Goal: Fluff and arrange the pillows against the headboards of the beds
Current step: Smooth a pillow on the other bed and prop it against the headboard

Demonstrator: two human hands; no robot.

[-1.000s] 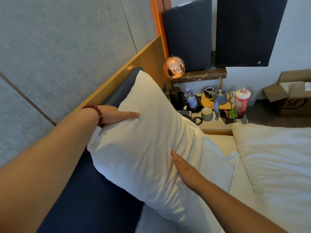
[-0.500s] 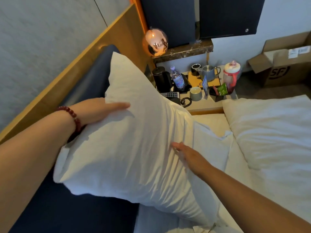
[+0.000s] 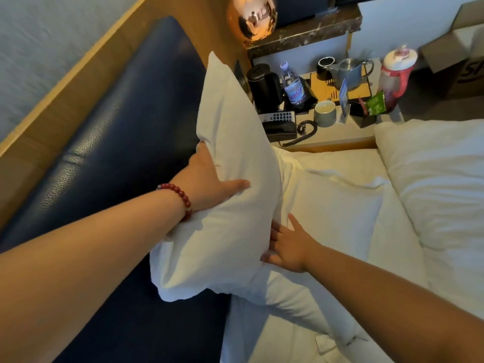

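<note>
The plump white fabric pillow (image 3: 235, 231) stands on edge, tilted, up vs. the navy padded leather headboard (image 3: 117, 153). Left hand (image 3: 207, 184) grips its upper edge w/ thumb across the front, fingers hidden behind. Right hand (image 3: 288, 247) is flat & spread, pressing the front low down. Flat second white pillow (image 3: 327, 205) lies just beside it. Beige bedside tabletop (image 3: 340, 134) beyond carries a black kettle (image 3: 264, 85) & black corded phone (image 3: 280, 127).

- Left grip (image 3: 209, 184): fingers hidden behind pillow (image 3: 235, 153); only the thumb shows.
- Right grip (image 3: 290, 247): fingertips lost in the pillow's fold.
- Telephone (image 3: 281, 128): left end behind pillow.
- Copper globe lamp (image 3: 252, 17): top cut off.
- Cardboard box (image 3: 453, 56): cut by right edge.
- Water bottle (image 3: 292, 85): label unreadable.
</note>
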